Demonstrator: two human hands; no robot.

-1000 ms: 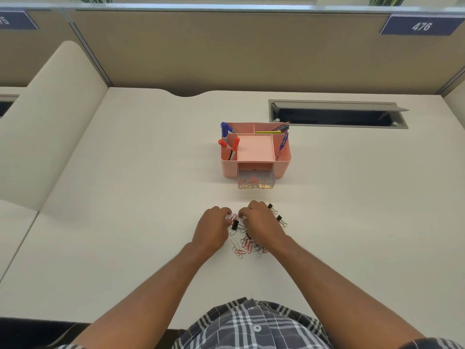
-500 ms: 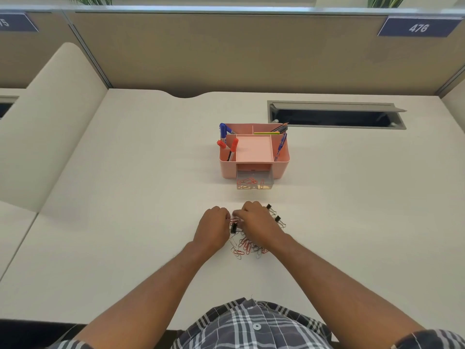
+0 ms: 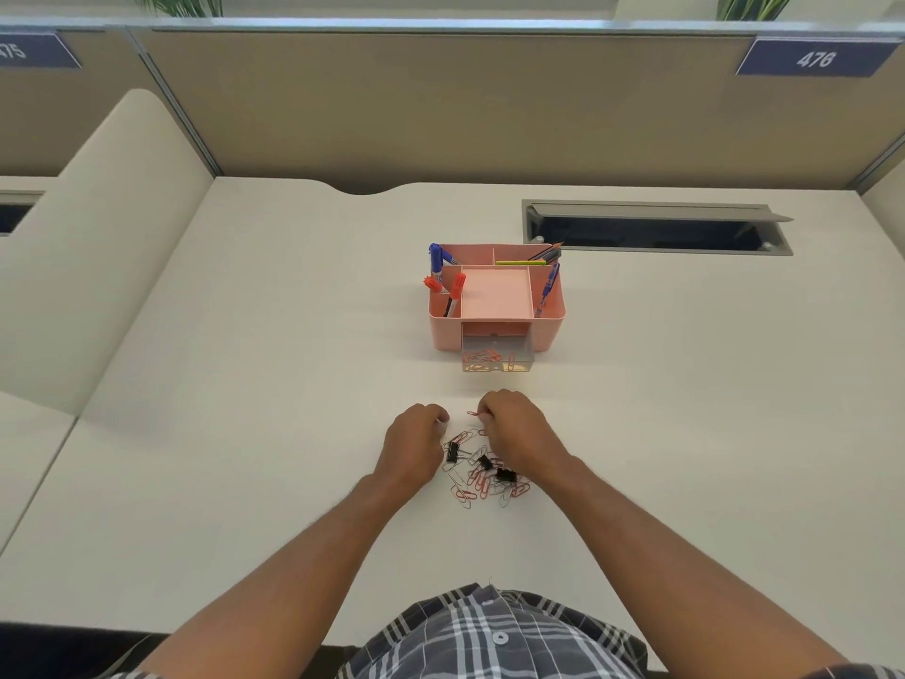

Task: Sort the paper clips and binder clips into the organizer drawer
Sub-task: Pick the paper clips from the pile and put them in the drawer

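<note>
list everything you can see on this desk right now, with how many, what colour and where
organizer: one, pink, desk centre
drawer: one, clear, pulled out at organizer's front, holding some paper clips
pens: several, blue and red caps, in organizer's side and back slots
paper clips: many, red and silver, piled between the hands
binder clips: three seen, black, in that pile
cable slot: one, grey, open, back right
left hand: curled, left of pile
right hand: pinching a red paper clip
</note>
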